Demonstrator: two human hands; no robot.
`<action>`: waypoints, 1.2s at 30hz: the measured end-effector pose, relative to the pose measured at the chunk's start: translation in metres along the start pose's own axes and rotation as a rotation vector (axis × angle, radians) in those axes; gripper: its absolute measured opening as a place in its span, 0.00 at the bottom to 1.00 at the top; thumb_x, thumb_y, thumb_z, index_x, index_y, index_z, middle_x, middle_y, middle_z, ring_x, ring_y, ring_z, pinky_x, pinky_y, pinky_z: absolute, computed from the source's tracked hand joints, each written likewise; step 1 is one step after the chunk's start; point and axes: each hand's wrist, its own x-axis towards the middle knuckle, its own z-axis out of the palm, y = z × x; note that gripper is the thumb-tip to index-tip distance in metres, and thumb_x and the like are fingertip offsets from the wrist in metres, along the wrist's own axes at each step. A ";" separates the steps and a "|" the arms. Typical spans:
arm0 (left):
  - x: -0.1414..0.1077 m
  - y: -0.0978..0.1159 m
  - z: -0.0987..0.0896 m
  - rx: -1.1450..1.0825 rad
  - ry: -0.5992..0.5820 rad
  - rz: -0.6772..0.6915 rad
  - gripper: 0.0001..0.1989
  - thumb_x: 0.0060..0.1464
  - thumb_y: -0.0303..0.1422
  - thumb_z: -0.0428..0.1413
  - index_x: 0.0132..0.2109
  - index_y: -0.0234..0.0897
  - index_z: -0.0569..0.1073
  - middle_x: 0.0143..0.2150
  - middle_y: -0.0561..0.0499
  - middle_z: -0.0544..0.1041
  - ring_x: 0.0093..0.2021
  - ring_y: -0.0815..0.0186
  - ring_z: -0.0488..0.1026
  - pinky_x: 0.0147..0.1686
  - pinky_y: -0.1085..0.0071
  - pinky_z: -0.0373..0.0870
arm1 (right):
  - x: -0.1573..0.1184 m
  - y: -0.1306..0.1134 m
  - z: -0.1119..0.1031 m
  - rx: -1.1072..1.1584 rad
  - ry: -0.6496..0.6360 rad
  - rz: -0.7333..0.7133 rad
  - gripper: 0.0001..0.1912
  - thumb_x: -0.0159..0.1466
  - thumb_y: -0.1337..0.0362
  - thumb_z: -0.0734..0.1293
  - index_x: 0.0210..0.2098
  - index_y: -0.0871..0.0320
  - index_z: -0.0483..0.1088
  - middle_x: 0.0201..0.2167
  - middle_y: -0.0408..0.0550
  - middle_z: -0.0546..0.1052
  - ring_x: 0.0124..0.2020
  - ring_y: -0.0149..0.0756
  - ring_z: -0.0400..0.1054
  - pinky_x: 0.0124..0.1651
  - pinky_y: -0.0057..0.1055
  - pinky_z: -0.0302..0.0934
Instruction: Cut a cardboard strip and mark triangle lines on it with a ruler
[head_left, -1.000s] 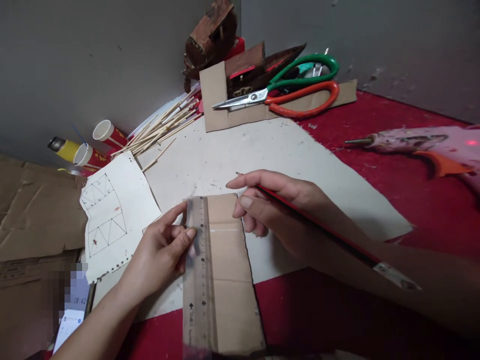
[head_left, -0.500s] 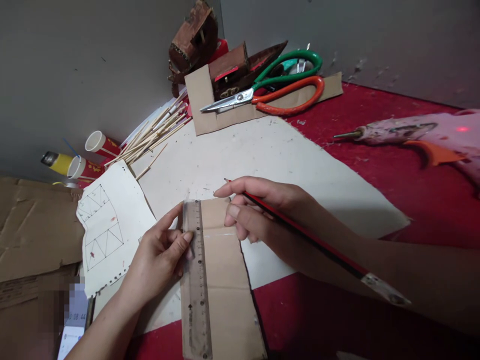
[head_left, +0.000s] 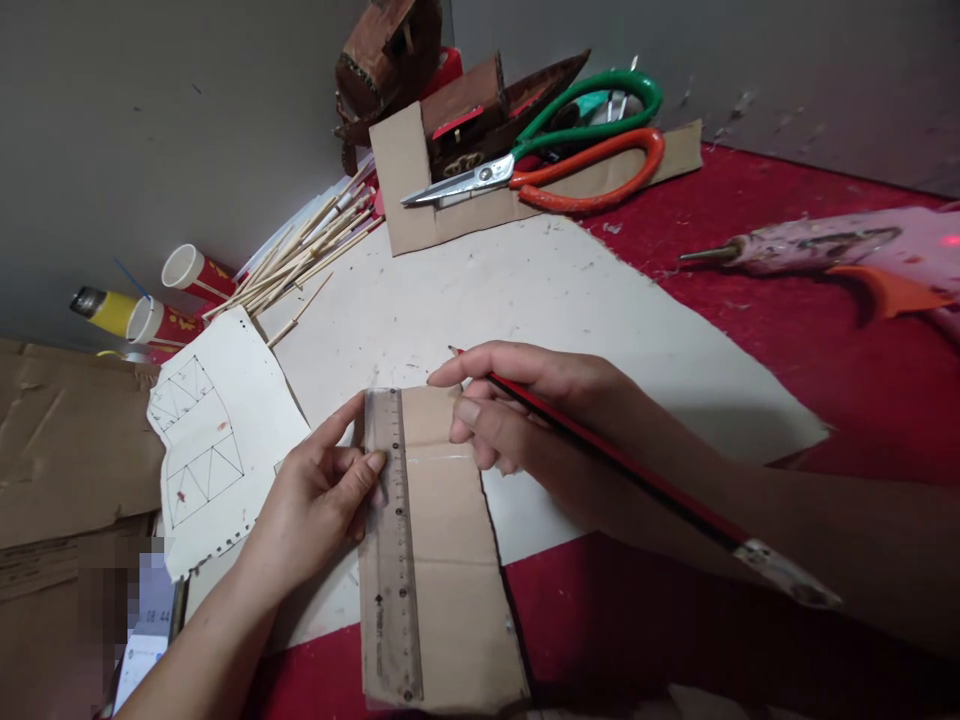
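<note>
Presently, I note my left hand point(head_left: 319, 500) pinching the ruler point(head_left: 390, 560), which lies just to its right on the cardboard point(head_left: 454, 600), between both hands. My right hand point(head_left: 540, 410) grips the pencil point(head_left: 622, 465), tip pointing past the fingers. Scissors point(head_left: 501, 170) lie beyond that hand; the drawing point(head_left: 202, 430) lies left of the other.

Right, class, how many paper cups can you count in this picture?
2: the farther paper cup is beside the wooden sticks; the nearer paper cup is beside the yellow container. Others could be hidden.
</note>
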 end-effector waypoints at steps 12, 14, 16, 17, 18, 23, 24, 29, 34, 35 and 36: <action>0.000 -0.002 0.000 0.027 -0.001 0.015 0.35 0.62 0.41 0.59 0.72 0.41 0.56 0.21 0.61 0.69 0.16 0.74 0.62 0.18 0.78 0.57 | -0.001 0.005 -0.002 0.006 -0.022 -0.053 0.10 0.71 0.59 0.61 0.42 0.55 0.71 0.23 0.43 0.74 0.21 0.31 0.66 0.22 0.27 0.60; 0.000 -0.001 0.000 0.029 -0.005 0.020 0.35 0.63 0.41 0.59 0.72 0.41 0.56 0.21 0.61 0.69 0.16 0.74 0.62 0.18 0.77 0.57 | -0.002 0.004 -0.002 0.009 -0.019 -0.045 0.10 0.70 0.58 0.61 0.41 0.55 0.71 0.23 0.43 0.73 0.20 0.31 0.66 0.22 0.27 0.60; 0.000 -0.001 0.000 0.029 -0.007 0.019 0.35 0.63 0.41 0.59 0.72 0.40 0.56 0.21 0.61 0.69 0.16 0.74 0.62 0.18 0.77 0.58 | -0.002 0.002 -0.002 0.003 -0.019 -0.036 0.10 0.70 0.58 0.62 0.40 0.55 0.71 0.22 0.43 0.73 0.20 0.31 0.66 0.21 0.26 0.59; 0.000 0.000 0.000 0.028 -0.008 0.017 0.35 0.63 0.41 0.59 0.72 0.40 0.56 0.21 0.61 0.70 0.16 0.74 0.62 0.18 0.77 0.58 | -0.002 0.002 -0.002 -0.003 -0.020 -0.033 0.10 0.70 0.58 0.62 0.40 0.55 0.71 0.22 0.43 0.73 0.21 0.32 0.66 0.21 0.26 0.59; 0.000 0.000 0.001 0.026 -0.009 0.016 0.36 0.63 0.41 0.59 0.72 0.40 0.55 0.21 0.61 0.70 0.16 0.74 0.62 0.18 0.77 0.58 | -0.003 0.001 -0.002 -0.010 -0.018 -0.033 0.10 0.70 0.58 0.62 0.39 0.55 0.72 0.22 0.43 0.73 0.21 0.32 0.66 0.21 0.26 0.59; 0.000 0.002 0.001 0.035 -0.010 0.010 0.36 0.63 0.41 0.58 0.72 0.39 0.55 0.21 0.61 0.69 0.16 0.75 0.62 0.18 0.78 0.57 | -0.003 0.001 -0.001 -0.008 -0.009 -0.052 0.08 0.69 0.61 0.62 0.41 0.56 0.72 0.22 0.41 0.73 0.21 0.31 0.67 0.22 0.26 0.61; -0.001 0.002 0.001 0.034 -0.010 0.011 0.36 0.63 0.41 0.58 0.72 0.39 0.55 0.21 0.61 0.69 0.16 0.75 0.62 0.18 0.78 0.57 | -0.003 0.001 -0.001 0.002 0.006 -0.060 0.07 0.69 0.62 0.63 0.42 0.56 0.72 0.22 0.41 0.73 0.22 0.31 0.68 0.23 0.26 0.62; -0.007 0.009 0.005 -0.031 0.006 0.011 0.36 0.62 0.40 0.59 0.71 0.36 0.56 0.21 0.61 0.69 0.16 0.75 0.61 0.17 0.78 0.57 | -0.002 -0.001 -0.003 0.042 0.109 -0.051 0.08 0.68 0.65 0.65 0.46 0.56 0.72 0.27 0.42 0.77 0.22 0.30 0.69 0.26 0.27 0.63; -0.006 0.019 0.021 -0.099 -0.016 0.023 0.36 0.62 0.40 0.59 0.71 0.35 0.56 0.21 0.61 0.68 0.15 0.76 0.61 0.17 0.79 0.57 | -0.002 -0.007 -0.006 0.090 0.114 -0.061 0.09 0.67 0.66 0.64 0.47 0.56 0.72 0.27 0.42 0.77 0.23 0.30 0.70 0.25 0.27 0.63; -0.004 0.021 0.024 -0.103 -0.028 0.026 0.36 0.62 0.40 0.59 0.71 0.34 0.56 0.21 0.61 0.69 0.15 0.76 0.60 0.17 0.79 0.57 | -0.002 -0.008 -0.006 0.094 0.107 -0.055 0.09 0.67 0.67 0.64 0.47 0.57 0.72 0.27 0.42 0.77 0.23 0.30 0.69 0.25 0.27 0.63; -0.003 0.022 0.027 -0.101 -0.041 0.026 0.36 0.62 0.40 0.59 0.71 0.33 0.56 0.21 0.61 0.69 0.15 0.76 0.61 0.17 0.78 0.57 | -0.002 -0.008 -0.006 0.097 0.100 -0.047 0.10 0.67 0.68 0.64 0.47 0.57 0.72 0.26 0.42 0.76 0.23 0.30 0.69 0.25 0.27 0.63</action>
